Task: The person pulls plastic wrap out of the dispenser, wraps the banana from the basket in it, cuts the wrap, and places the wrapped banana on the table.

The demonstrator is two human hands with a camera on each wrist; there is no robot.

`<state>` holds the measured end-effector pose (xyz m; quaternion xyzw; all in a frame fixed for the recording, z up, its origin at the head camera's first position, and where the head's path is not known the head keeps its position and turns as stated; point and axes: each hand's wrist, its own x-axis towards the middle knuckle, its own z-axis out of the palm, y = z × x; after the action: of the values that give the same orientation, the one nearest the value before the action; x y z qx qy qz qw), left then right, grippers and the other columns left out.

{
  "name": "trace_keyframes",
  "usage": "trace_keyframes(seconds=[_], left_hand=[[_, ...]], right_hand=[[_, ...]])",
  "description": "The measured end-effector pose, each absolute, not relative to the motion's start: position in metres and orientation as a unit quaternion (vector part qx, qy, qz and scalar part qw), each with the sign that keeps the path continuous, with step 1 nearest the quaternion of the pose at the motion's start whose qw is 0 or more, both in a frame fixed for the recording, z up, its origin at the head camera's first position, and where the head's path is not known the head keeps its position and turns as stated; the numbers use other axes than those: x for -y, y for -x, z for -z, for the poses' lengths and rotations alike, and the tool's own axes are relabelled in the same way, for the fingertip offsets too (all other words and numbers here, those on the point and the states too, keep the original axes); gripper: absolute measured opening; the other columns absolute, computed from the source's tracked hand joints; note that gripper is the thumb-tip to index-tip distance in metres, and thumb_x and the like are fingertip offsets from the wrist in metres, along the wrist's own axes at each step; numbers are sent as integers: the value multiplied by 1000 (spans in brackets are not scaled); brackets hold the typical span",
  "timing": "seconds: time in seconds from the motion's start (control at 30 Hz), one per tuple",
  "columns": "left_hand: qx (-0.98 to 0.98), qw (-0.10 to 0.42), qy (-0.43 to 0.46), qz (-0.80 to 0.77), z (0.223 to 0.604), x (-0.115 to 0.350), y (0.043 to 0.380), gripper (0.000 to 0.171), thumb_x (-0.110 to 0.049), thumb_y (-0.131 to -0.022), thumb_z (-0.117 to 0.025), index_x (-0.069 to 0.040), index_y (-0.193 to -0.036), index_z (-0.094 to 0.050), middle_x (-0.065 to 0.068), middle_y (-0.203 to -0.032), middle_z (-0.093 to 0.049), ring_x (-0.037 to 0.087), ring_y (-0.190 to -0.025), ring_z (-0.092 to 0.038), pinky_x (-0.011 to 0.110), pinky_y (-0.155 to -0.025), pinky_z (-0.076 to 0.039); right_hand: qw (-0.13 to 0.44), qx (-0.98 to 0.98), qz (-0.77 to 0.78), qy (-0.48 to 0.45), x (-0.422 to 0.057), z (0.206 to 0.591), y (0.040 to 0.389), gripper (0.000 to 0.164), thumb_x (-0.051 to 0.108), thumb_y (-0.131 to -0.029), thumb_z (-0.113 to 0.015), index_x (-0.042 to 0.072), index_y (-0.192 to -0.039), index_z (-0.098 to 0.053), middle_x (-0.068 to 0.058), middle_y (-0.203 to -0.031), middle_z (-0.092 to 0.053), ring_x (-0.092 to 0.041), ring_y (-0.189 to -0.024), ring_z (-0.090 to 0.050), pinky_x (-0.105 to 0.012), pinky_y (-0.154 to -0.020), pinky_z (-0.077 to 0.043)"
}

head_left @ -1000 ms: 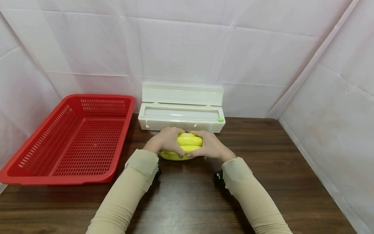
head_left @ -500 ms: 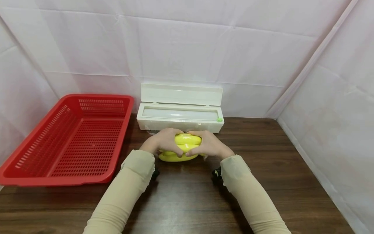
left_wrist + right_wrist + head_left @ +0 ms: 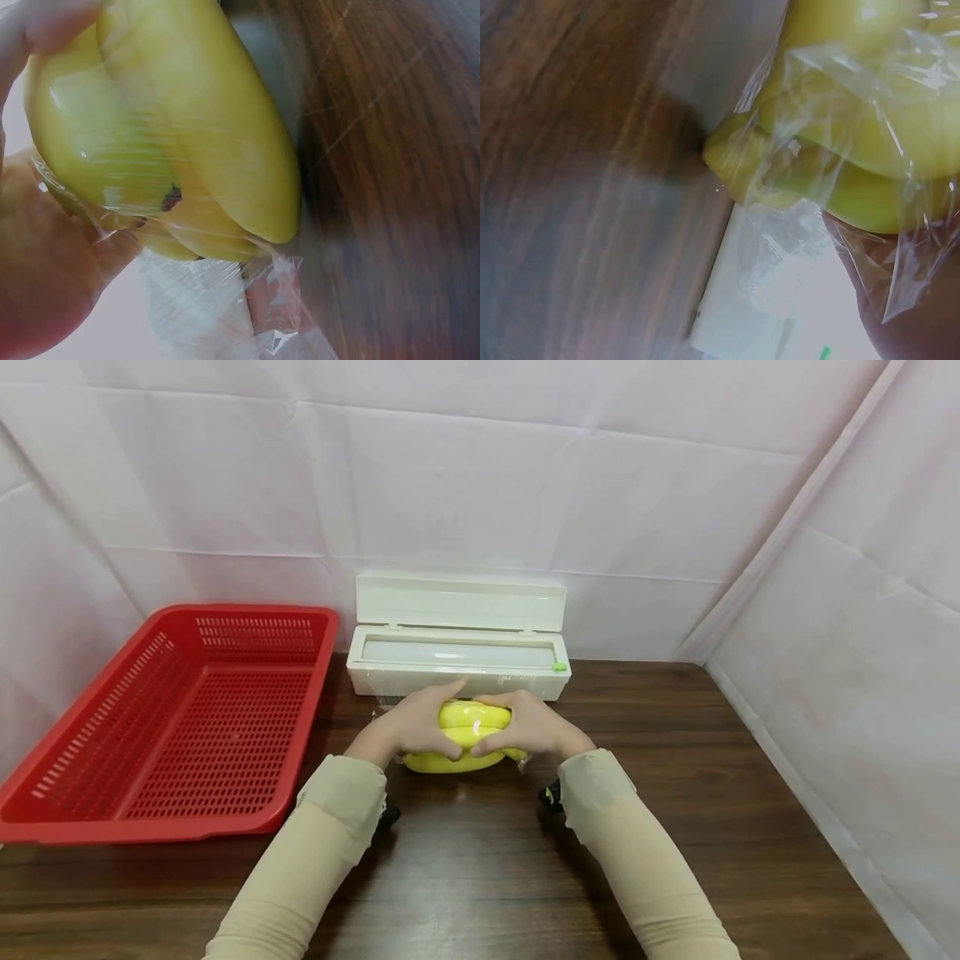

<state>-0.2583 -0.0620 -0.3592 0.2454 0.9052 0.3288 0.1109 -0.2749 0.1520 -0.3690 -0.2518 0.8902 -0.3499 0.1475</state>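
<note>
The left hand (image 3: 420, 718) and right hand (image 3: 528, 722) grip the bananas (image 3: 472, 720) from both sides, thumbs in front. Since the earlier views, one left finger has lifted clear of the top, and the loose film (image 3: 202, 292) shows more at both ends; the hold seems to be shifting as the film is worked around the fruit. The bananas look bright yellow, greenish near the dark tips, under shiny, creased film. They sit near the back edge of the table (image 3: 480, 885), just before a white box (image 3: 459, 681); a red basket (image 3: 150, 828) fills the left side.

Glossy plastic film (image 3: 195, 300), smooth bananas (image 3: 217, 112)
</note>
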Motion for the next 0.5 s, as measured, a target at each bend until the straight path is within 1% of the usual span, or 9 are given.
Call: trace_keyframes(seconds=[0.1,0.17,0.27,0.33,0.4,0.5], left_hand=[[-909,86,-254,-320,359,63,256,102,-21,-63,-77,-12,-150,-24,6,-132,-51,20,-93,-50,33,-80,-43],[-916,70,-250,-305,359,63,253,99,-23,-64,-77,-13,-149,-28,6,-142,-45,21,-106,-50,37,-87,-42],[-929,34,-250,-271,356,63,247,96,-28,-65,-78,-14,-148,-32,7,-149,-37,27,-125,-44,46,-100,-39],[-936,-1,-260,-235,355,61,241,95,-33,-65,-79,-15,-147,-34,8,-150,-37,28,-132,-40,48,-104,-37],[-938,-42,-281,-201,355,57,236,94,-35,-65,-79,-12,-146,-37,10,-145,-42,29,-129,-43,47,-104,-37],[-936,-102,-304,-148,356,51,228,92,-35,-64,-80,-9,-143,-40,12,-135,-49,29,-120,-49,44,-99,-42]], right_hand=[[150,-892,342,253,-151,368,277,77,44,-65,-80,24,-134,-53,1,-93,-64,-16,-74,-57,-31,-65,-51],[151,-893,338,255,-151,368,279,75,44,-65,-80,25,-133,-55,1,-92,-64,-16,-74,-57,-31,-65,-51],[152,-893,332,265,-150,367,281,63,45,-67,-79,29,-125,-60,2,-88,-65,-15,-71,-58,-31,-64,-51],[154,-889,333,273,-149,366,282,54,44,-68,-78,32,-118,-62,2,-86,-66,-16,-70,-59,-32,-64,-52],[155,-887,336,276,-149,366,283,47,43,-68,-78,35,-112,-64,3,-84,-66,-16,-69,-59,-33,-64,-52],[155,-887,338,274,-148,366,283,42,43,-68,-78,35,-106,-65,3,-83,-66,-16,-69,-60,-33,-64,-53]])
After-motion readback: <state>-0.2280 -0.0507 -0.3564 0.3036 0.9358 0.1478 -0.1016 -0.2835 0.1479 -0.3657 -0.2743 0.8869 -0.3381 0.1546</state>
